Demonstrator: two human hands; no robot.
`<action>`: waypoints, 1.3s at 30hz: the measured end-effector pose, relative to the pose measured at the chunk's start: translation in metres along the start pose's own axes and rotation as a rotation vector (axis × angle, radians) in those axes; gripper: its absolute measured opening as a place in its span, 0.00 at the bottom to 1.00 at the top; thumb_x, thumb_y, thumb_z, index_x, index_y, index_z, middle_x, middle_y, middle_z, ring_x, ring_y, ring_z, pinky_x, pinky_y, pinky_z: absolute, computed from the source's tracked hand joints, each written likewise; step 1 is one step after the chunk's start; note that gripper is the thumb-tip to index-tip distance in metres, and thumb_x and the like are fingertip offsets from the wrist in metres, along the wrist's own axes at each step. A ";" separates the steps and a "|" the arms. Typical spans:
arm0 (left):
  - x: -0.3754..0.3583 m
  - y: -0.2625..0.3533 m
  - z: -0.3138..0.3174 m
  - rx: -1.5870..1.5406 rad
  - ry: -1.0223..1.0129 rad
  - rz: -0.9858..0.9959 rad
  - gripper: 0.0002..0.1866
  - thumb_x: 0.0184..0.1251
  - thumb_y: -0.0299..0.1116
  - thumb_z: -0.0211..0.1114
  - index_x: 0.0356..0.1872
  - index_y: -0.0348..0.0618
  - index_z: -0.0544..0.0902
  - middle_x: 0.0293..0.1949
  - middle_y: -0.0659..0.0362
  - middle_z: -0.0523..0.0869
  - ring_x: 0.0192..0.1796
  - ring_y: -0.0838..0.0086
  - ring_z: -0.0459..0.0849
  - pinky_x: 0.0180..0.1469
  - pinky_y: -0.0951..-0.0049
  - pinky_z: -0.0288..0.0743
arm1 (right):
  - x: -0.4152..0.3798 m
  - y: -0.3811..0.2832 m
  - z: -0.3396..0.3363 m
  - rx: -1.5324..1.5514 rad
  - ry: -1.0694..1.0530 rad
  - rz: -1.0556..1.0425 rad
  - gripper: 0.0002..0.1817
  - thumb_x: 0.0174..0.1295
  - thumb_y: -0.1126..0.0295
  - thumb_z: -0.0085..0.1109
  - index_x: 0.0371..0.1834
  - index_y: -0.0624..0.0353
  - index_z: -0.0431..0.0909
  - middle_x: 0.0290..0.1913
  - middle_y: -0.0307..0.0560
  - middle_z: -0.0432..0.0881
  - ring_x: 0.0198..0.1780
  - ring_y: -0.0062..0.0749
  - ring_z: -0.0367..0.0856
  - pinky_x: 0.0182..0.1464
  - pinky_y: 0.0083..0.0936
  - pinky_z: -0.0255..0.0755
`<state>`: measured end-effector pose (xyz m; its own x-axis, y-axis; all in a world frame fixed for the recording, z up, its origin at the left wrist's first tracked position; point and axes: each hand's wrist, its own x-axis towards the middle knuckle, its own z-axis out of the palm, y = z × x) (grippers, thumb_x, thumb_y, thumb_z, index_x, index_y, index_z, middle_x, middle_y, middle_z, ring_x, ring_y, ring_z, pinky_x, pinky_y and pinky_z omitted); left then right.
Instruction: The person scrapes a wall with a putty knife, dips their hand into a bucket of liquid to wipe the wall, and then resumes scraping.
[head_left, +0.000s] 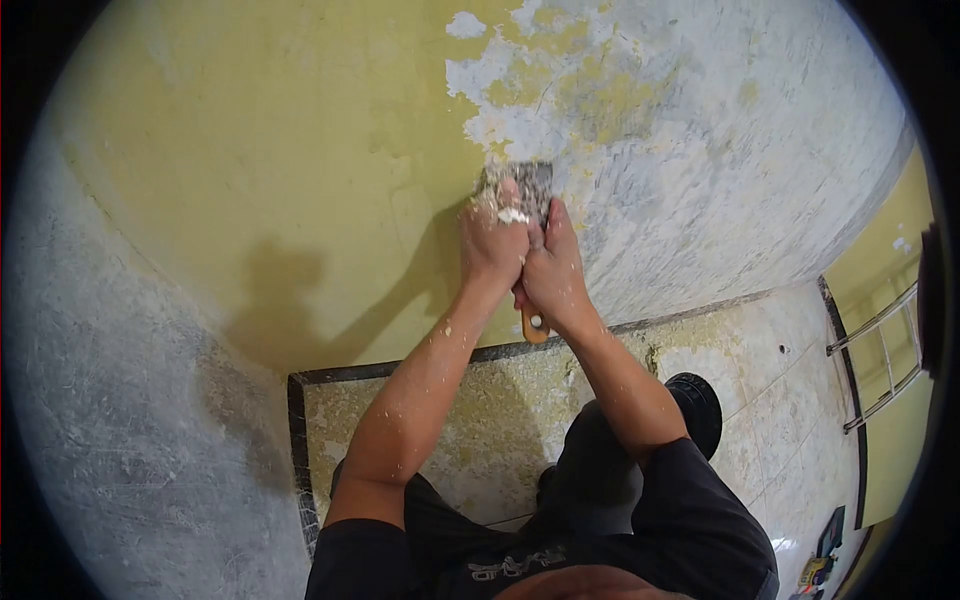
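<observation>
Both my hands grip one scraper [538,180], its wide blade pressed to the wall at the ragged border between yellow paint [300,150] and bare whitish plaster [680,190]. My left hand [492,238] is closed on it, with fingers reaching up onto the blade. Closed around the handle, my right hand [555,265] sits just to the right and touches the left. The orange-brown handle end [535,325] with a hole sticks out below. Paint flakes cover part of the blade, my fingers and my forearms.
A grey scraped wall [130,440] meets the yellow one in a corner at left. Paint scraps litter the tiled floor [720,350] along the dark skirting. A metal ladder [885,350] leans at right; assorted small items [820,565] lie lower right. My shoe [697,410] stands near the wall.
</observation>
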<state>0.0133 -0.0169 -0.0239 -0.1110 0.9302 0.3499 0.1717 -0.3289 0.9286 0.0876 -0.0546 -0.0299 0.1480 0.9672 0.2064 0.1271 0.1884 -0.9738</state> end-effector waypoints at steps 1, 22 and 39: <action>-0.001 -0.002 0.001 0.039 0.034 0.078 0.27 0.74 0.45 0.45 0.26 0.31 0.80 0.19 0.45 0.82 0.25 0.52 0.83 0.33 0.56 0.75 | 0.001 -0.002 0.000 0.001 0.001 -0.008 0.15 0.72 0.73 0.40 0.57 0.67 0.55 0.20 0.45 0.71 0.09 0.26 0.66 0.10 0.26 0.61; 0.006 0.000 0.001 0.038 0.020 0.125 0.24 0.73 0.42 0.47 0.27 0.32 0.81 0.20 0.42 0.81 0.26 0.50 0.82 0.32 0.54 0.73 | 0.009 -0.004 -0.002 0.111 -0.033 -0.045 0.08 0.73 0.73 0.38 0.52 0.62 0.57 0.20 0.45 0.70 0.09 0.25 0.66 0.10 0.24 0.60; 0.011 0.020 -0.005 -0.084 -0.053 -0.098 0.23 0.73 0.45 0.52 0.27 0.34 0.80 0.17 0.53 0.80 0.20 0.68 0.76 0.28 0.61 0.70 | 0.008 -0.005 -0.004 0.061 -0.036 -0.028 0.09 0.72 0.73 0.39 0.52 0.62 0.58 0.21 0.46 0.70 0.09 0.27 0.66 0.10 0.26 0.61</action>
<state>0.0101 -0.0140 -0.0008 -0.0713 0.9652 0.2517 0.0796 -0.2460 0.9660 0.0923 -0.0487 -0.0229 0.1101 0.9667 0.2309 0.0705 0.2242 -0.9720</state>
